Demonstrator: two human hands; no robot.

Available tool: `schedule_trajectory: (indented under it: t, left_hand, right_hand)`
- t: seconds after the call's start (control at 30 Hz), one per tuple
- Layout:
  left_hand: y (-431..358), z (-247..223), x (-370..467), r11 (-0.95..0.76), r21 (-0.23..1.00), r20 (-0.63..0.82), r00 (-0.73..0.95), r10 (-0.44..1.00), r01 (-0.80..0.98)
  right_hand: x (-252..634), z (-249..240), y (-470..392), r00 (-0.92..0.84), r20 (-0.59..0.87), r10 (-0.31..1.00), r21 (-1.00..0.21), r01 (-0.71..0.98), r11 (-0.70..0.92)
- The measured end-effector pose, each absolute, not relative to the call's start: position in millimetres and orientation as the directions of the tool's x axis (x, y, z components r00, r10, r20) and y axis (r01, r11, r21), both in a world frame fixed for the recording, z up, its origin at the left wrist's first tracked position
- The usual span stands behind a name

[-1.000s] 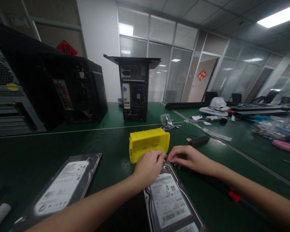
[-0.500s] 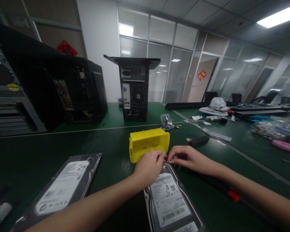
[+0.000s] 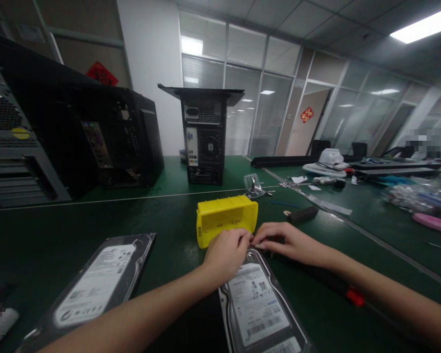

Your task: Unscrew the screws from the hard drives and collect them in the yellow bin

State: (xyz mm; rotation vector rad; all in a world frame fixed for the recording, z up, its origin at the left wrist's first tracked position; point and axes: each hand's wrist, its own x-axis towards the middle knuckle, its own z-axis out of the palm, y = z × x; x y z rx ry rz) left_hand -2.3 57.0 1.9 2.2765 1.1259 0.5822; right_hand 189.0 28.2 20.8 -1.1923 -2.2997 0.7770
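A hard drive (image 3: 259, 304) lies label up on the green table in front of me. My left hand (image 3: 228, 252) rests over its far end, fingers curled and pressed together. From the other side my right hand (image 3: 284, 242) meets it, thumb and fingertips pinched at the drive's far corner. Whatever is between the fingertips is too small or hidden to make out. Just behind the hands a yellow plastic bin (image 3: 228, 215) sits on its side, its opening facing me, with several small dark bits inside.
A second hard drive (image 3: 99, 279) lies to the left. Computer cases (image 3: 206, 135) stand at the back and far left. A red-and-black tool (image 3: 355, 295) lies under my right forearm. A dark block (image 3: 303, 214), plastic bags (image 3: 422, 193) and a pink ring (image 3: 435, 222) are on the right.
My right hand has shifted very slightly left toward the left fingertips. The left hand, drive and bin stay in place.
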Motion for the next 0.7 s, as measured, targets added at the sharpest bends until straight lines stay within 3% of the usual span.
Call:
schedule_trajectory:
  t: [0.7]
  left_hand:
    - [58.8,-1.0,-3.3,-0.502,0.656,0.141,0.563,0.815,0.563]
  right_hand:
    - [192.9,12.2,31.5,-0.476,0.166,0.863,-0.645,0.610,0.461]
